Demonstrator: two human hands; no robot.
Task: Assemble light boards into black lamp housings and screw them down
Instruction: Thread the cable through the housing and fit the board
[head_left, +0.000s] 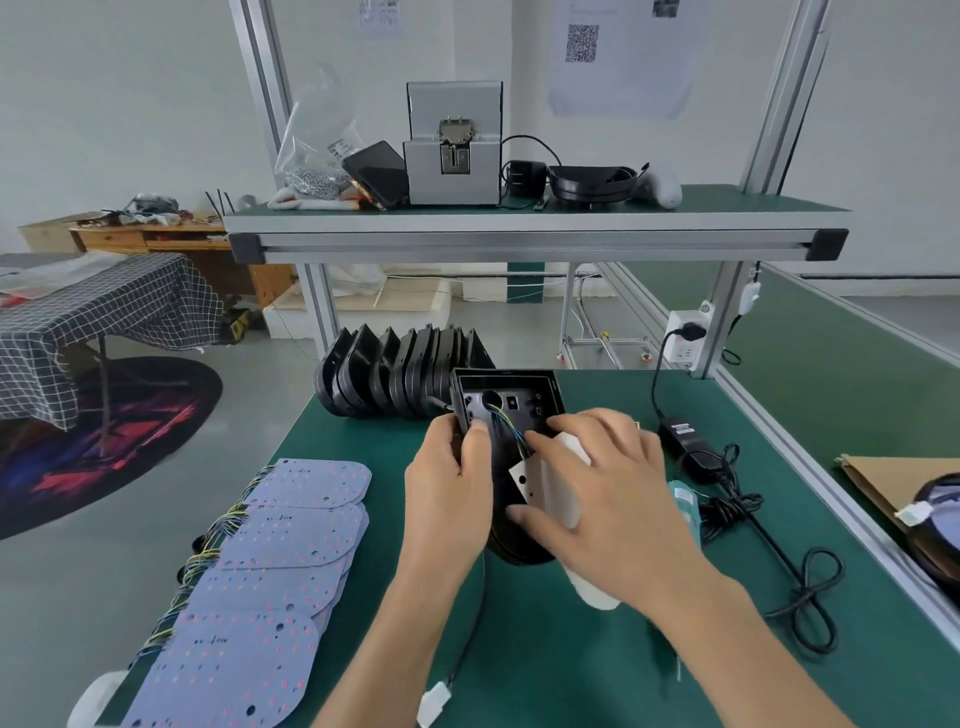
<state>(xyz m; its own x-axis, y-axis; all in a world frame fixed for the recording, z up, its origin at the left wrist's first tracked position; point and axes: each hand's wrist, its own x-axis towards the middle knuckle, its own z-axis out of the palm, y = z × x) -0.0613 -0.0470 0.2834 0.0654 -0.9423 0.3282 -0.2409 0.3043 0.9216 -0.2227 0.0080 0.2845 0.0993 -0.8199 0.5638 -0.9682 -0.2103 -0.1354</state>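
The left hand (449, 467) holds the black lamp housing (506, 400) by its left wall, fingers curled round the edge and thumb inside. The right hand (597, 493) lies over a white light board (535, 475), fingers nearly straight and spread, pressing it down toward the housing's open cavity. Coloured wires (511, 423) run from the board up into a round hole just beyond both grips. To seat the board well, I would tuck those wires clear first, keep the housing steady, then lower the board flat so its holes line up. Left of the grips, spare boards (270, 545) lie stacked on the green tabletop (571, 649); beyond them stands a row of empty housings (395, 374).
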